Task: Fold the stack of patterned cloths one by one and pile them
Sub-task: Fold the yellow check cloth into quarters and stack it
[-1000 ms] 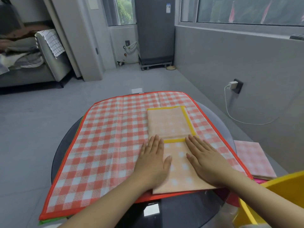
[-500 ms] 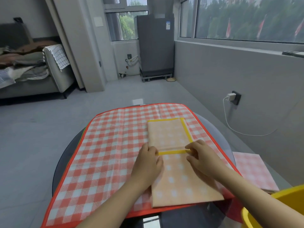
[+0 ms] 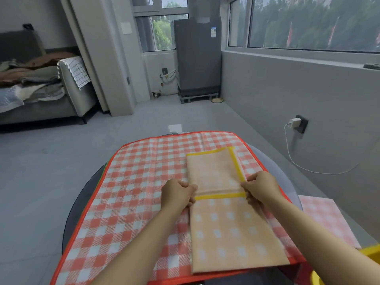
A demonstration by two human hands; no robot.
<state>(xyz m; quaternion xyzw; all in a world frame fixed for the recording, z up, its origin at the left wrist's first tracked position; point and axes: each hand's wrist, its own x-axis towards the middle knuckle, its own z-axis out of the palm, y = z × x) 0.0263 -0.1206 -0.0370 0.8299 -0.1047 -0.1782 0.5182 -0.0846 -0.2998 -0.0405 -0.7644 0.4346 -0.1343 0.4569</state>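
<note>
While both hands (image 3: pixel 178 194) (image 3: pixel 261 189) pinch it, yellow-edged orange cloth (image 3: pixel 228 227) lies flat, rectangular.

Two hands (image 3: pixel 178 195) (image 3: pixel 262 190), one orange cloth (image 3: pixel 230 229), one red cloth (image 3: pixel 133 182), one pink cloth (image 3: pixel 322 219).

Matt woven orange check cloth (image 3: pixel 234 233) on red gingham cloth (image 3: pixel 131 194), glossy dark glass-like table (image 3: pixel 82 204), smooth grey floor tiles (image 3: pixel 61 161).

Orange checked cloth (image 3: pixel 232 229) with yellow border, folded to long strip, lying flat on red-and-white checked cloth (image 3: pixel 131 194) spread open over stack; yellow-edged flap across strip's middle; folded pink checked cloth (image 3: pixel 327 221) lying flat, apart, at right
</note>
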